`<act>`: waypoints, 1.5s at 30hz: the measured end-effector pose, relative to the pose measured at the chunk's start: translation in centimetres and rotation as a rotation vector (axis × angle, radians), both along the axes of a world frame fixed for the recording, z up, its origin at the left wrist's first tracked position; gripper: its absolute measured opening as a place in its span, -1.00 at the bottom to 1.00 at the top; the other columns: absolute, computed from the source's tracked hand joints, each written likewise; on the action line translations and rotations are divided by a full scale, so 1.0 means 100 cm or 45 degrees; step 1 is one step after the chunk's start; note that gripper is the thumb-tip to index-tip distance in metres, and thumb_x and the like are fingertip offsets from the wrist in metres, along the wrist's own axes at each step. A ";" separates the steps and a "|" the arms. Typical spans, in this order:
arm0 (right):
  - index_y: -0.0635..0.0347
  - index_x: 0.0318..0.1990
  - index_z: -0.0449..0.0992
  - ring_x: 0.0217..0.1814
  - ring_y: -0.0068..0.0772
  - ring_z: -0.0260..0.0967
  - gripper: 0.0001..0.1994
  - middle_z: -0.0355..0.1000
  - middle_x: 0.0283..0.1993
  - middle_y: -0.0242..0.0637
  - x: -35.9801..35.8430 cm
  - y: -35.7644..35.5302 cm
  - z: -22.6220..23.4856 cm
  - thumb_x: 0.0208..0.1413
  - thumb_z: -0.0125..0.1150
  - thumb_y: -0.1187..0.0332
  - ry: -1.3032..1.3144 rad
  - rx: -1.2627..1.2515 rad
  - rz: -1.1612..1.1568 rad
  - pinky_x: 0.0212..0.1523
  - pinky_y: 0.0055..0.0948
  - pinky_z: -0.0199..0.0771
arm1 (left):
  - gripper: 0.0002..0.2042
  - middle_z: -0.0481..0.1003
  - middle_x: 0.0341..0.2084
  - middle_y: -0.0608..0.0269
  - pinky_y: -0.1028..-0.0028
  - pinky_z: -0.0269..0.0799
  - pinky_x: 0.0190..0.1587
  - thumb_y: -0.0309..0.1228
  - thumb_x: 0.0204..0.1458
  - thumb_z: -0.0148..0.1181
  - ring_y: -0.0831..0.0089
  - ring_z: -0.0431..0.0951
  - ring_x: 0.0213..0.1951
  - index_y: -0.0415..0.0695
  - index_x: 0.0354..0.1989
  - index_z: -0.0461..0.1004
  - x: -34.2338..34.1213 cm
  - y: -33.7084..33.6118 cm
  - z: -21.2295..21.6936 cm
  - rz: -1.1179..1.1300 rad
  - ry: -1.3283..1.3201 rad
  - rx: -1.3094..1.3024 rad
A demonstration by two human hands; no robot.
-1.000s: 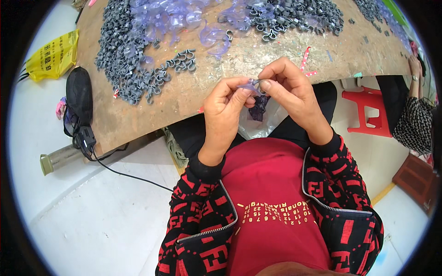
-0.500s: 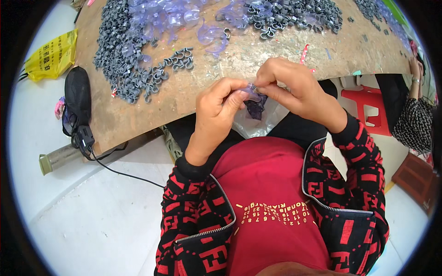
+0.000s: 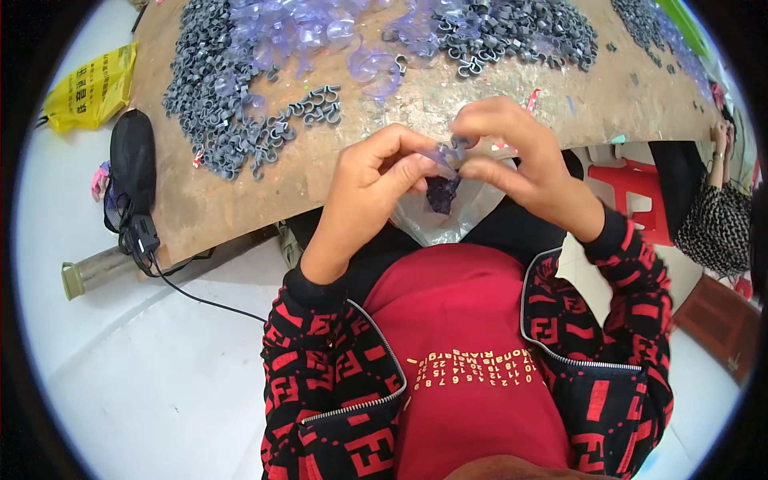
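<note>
- Clear plastic piece [image 3: 442, 156]: it is pinched between the thumb and forefinger of the left hand [image 3: 372, 180], just over the near edge of the wooden tabletop [image 3: 240, 208], with its free end reaching toward the right hand [image 3: 512, 160].
- Small grey clip [image 3: 459, 144]: it is held at the fingertips of the right hand, touching the upper end of the clear plastic piece; how it sits on the piece cannot be told, as the fingers cover most of it.
- Both grips are closed ones: the left fingers are clenched on the clear piece, the right fingers are closed on the grey clip, and the two hands almost meet at the fingertips.
- A dark purple bundle [image 3: 441, 194] is seen directly below the held piece, lying in a clear plastic bag [image 3: 472, 212] on the person's lap, apart from the fingers.
- A large heap of grey clips [image 3: 212, 96] is spread over the left of the tabletop, well beyond the left hand; a second heap of grey clips [image 3: 520, 32] lies at the far right.
- Loose clear purple-tinted plastic pieces [image 3: 320, 32] are scattered between the two heaps.
- A yellow bag [image 3: 88, 88], a black pouch [image 3: 132, 160] and a black cable [image 3: 200, 296] are seen on the floor at the left.
- A red plastic stool [image 3: 632, 188] stands at the right, beside another person's patterned sleeve [image 3: 712, 228].
</note>
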State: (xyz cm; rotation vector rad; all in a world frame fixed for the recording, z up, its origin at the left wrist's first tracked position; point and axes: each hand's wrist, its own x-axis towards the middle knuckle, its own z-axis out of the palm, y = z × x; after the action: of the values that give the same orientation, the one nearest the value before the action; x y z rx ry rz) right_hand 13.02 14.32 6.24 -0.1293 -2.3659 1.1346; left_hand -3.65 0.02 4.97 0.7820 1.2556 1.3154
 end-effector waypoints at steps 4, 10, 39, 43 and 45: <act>0.26 0.06 0.42 -0.15 -0.64 0.32 -0.67 0.36 -0.14 -0.37 0.004 0.000 -0.010 0.14 0.17 0.41 -0.237 -0.881 0.058 -0.12 -0.57 0.34 | -0.87 0.51 -0.45 0.17 0.47 0.41 -0.39 -0.59 -0.01 0.18 0.34 0.53 -0.44 -0.20 -0.26 0.52 -0.004 0.002 -0.002 0.194 1.045 0.472; 0.26 0.05 0.44 -0.21 -0.65 0.24 -0.68 0.38 -0.19 -0.43 -0.004 0.010 -0.001 0.13 0.18 0.42 -0.387 -0.705 0.213 -0.19 -0.62 0.29 | -0.86 0.51 -0.44 0.12 0.44 0.43 -0.38 -0.64 -0.04 0.19 0.25 0.55 -0.41 -0.21 -0.28 0.52 -0.003 0.003 0.002 0.159 1.136 0.552; 0.21 -0.28 0.44 -0.27 -0.24 0.44 -0.72 0.47 -0.28 -0.28 -0.007 0.013 0.007 -0.19 0.38 0.46 -0.003 0.500 0.329 -0.26 -0.35 0.39 | -0.78 0.49 -0.28 0.32 0.63 0.41 -0.32 -0.51 0.05 0.19 0.64 0.45 -0.34 -0.23 -0.11 0.48 -0.017 -0.004 0.010 -0.212 0.097 0.036; 0.21 -0.27 0.46 -0.25 -0.25 0.44 -0.73 0.48 -0.28 -0.30 -0.009 0.013 -0.014 -0.17 0.37 0.51 0.063 0.480 0.177 -0.25 -0.38 0.39 | -0.75 0.43 -0.18 0.28 0.60 0.45 -0.25 -0.55 0.00 0.23 0.61 0.46 -0.29 -0.24 -0.11 0.46 0.001 -0.002 0.005 0.000 -0.196 0.135; 0.19 -0.25 0.47 -0.23 -0.23 0.43 -0.75 0.48 -0.27 -0.30 -0.013 0.009 -0.019 -0.15 0.34 0.52 0.006 0.209 0.034 -0.25 -0.40 0.39 | -0.71 0.40 -0.22 0.24 0.55 0.46 -0.29 -0.62 -0.08 0.23 0.56 0.48 -0.35 -0.26 -0.13 0.44 0.004 0.006 -0.008 0.224 0.480 0.311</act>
State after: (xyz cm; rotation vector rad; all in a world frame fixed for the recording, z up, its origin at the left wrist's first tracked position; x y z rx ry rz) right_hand 11.72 15.24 4.38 -0.0377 -2.4512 0.9464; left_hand -3.27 0.57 4.13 1.1544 1.5025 1.5304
